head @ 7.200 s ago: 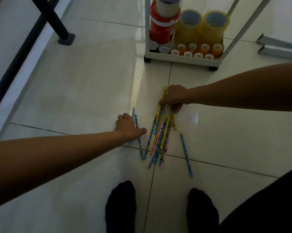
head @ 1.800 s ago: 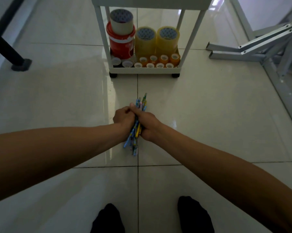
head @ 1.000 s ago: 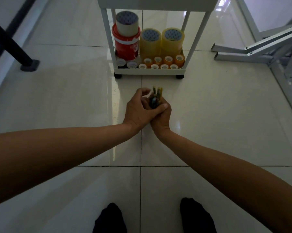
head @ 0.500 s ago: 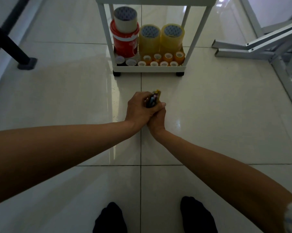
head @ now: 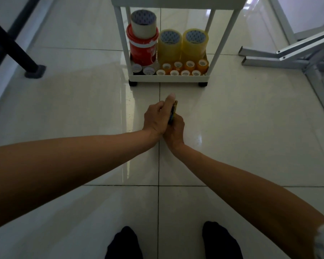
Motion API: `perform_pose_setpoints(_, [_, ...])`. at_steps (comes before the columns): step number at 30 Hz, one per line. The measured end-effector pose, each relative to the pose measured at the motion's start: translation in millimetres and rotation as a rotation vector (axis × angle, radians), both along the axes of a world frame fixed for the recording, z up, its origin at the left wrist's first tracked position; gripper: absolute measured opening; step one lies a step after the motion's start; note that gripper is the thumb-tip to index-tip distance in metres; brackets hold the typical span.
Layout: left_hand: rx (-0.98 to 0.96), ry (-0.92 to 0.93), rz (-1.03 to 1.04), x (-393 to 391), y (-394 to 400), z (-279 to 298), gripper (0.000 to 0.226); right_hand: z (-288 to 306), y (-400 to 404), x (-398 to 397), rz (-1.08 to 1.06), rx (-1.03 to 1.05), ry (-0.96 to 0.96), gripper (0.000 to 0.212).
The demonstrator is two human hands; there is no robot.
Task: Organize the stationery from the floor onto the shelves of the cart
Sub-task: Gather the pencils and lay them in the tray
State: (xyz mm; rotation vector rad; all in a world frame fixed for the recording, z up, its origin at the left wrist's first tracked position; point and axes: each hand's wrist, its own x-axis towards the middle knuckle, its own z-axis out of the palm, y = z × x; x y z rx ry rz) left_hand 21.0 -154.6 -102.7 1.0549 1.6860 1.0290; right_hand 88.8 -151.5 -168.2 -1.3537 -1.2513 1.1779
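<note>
Both hands wrapped round the pencil bundle (head: pixel 173 113): left hand (head: pixel 155 118) over, right hand (head: pixel 175 130) under. Best squeezed snug, ends evened, then lifted level toward the cart (head: pixel 168 78).

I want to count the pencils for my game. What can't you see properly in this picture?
- Pencils: head view; the left hand and right hand wrap around the bundle, so no count.
- Cart: the top edge cuts off its upper shelves.
- Small tape rolls: too small to read any labels.
- Red tape roll: its print is too blurred to read.
- Folded metal frame: cut off by the right edge.
</note>
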Motion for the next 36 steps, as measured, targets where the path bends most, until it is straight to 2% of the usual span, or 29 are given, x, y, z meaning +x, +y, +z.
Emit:
perform_pose_setpoints(4, [-0.01,-0.06,0.021,-1.1,6.3,3.6,0.062,1.8,2.0,-2.1,-0.002,0.012,0.014,0.015])
perform_pose_setpoints(7, [0.035,-0.069,-0.006,-2.4,-3.0,-4.4,0.057,1.0,-1.4,-5.1,0.039,0.019,0.02,0.047])
perform_pose_setpoints(8, [0.039,-0.084,0.0,-2.3,-4.0,-6.5,0.055,-0.5,-1.3,-5.1,0.048,0.03,0.004,0.049])
perform_pose_setpoints(9, [0.027,-0.096,0.003,-2.2,-2.4,-7.6,0.056,-0.7,-1.0,-4.3,0.063,0.02,-0.003,0.044])
perform_pose_setpoints(11, [-0.021,-0.113,0.007,-2.5,1.7,-4.8,0.063,-0.6,0.7,-3.0,0.111,-0.019,-0.045,0.015])
perform_pose_setpoints(12, [-0.027,-0.134,0.019,-3.0,2.2,-2.8,0.07,2.0,0.6,-3.1,0.119,-0.026,-0.055,0.009])
perform_pose_setpoints(13, [-0.014,-0.159,0.04,-3.4,1.4,-2.1,0.076,5.7,-0.4,-3.6,0.114,-0.035,-0.036,0.01])
perform_pose_setpoints(15, [0.013,-0.2,0.115,-2.8,-1.8,-4.9,0.089,11.3,3.8,-5.2,0.062,-0.021,-0.055,0.033])
perform_pose_setpoints(16, [-0.002,-0.222,0.151,-2.9,-2.9,-8.4,0.097,13.7,8.4,-4.8,0.042,0.0,-0.122,0.038])
perform_pose_setpoints(18, [-0.07,-0.248,0.146,-4.3,-4.0,-17.3,0.102,19.7,18.7,-3.0,0.003,-0.001,-0.198,0.029])
perform_pose_setpoints(21, [-0.211,-0.185,-0.042,-5.0,1.4,-24.2,0.096,22.5,34.1,-2.7,-0.03,-0.114,-0.114,0.033])
perform_pose_setpoints(23, [-0.321,-0.208,-0.08,-6.6,9.9,-20.4,0.1,26.2,41.1,-7.1,-0.026,-0.199,-0.03,0.037])
perform_pose_setpoints(25, [-0.43,-0.288,-0.07,-10.4,19.7,-13.4,0.087,30.6,45.5,-12.4,-0.014,-0.32,0.091,0.048])
perform_pose_setpoints(27, [-0.521,-0.318,-0.11,-19.0,32.1,-0.6,0.069,33.7,50.2,-15.3,-0.021,-0.405,0.103,0.039])
perform_pose_setpoints(30, [-0.609,-0.31,-0.183,-38.0,48.8,21.0,0.063,52.8,55.8,-15.0,-0.071,-0.467,0.005,0.022])
perform_pose_setpoints(33, [-0.62,-0.363,-0.169,-48.8,53.6,59.5,0.043,91.9,56.0,-4.5,0.002,-0.479,-0.196,0.012])
perform_pose_setpoints(36, [-0.602,-0.481,-0.072,-42.3,34.4,110.0,0.031,147.4,43.0,8.4,0.063,-0.541,-0.237,0.013])
